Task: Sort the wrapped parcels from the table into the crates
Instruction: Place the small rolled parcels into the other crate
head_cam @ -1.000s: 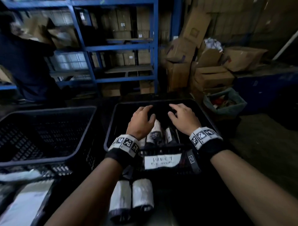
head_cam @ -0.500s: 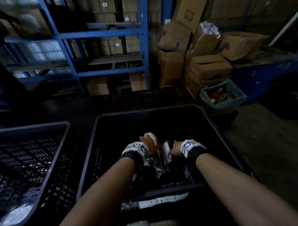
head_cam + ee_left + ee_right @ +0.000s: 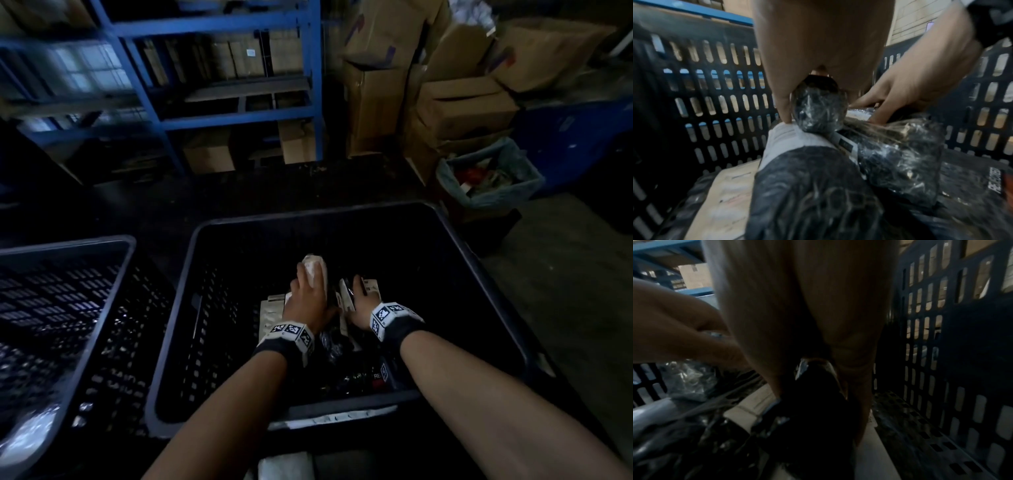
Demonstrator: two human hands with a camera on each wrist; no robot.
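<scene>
Both hands are down inside the middle black crate (image 3: pixel 308 214). My left hand (image 3: pixel 303 289) grips a rolled parcel (image 3: pixel 318 270) in black film with a white end; the left wrist view shows its thumb and fingers curled round that parcel (image 3: pixel 818 110). My right hand (image 3: pixel 358 299), just to the right, grips a dark parcel with a pale label (image 3: pixel 372 287), which appears black in the right wrist view (image 3: pixel 816 395). Under the hands lie several more wrapped parcels (image 3: pixel 898 164) on the crate floor.
A second black crate (image 3: pixel 68 245) stands to the left. Behind are blue shelving (image 3: pixel 219 116), stacked cardboard boxes (image 3: pixel 462 109) and a lined bin (image 3: pixel 489 178). A pale parcel (image 3: pixel 284 466) shows at the bottom edge.
Both hands have gone from above the crate rim down to its floor, carrying their parcels. The view has shifted forward over the crate.
</scene>
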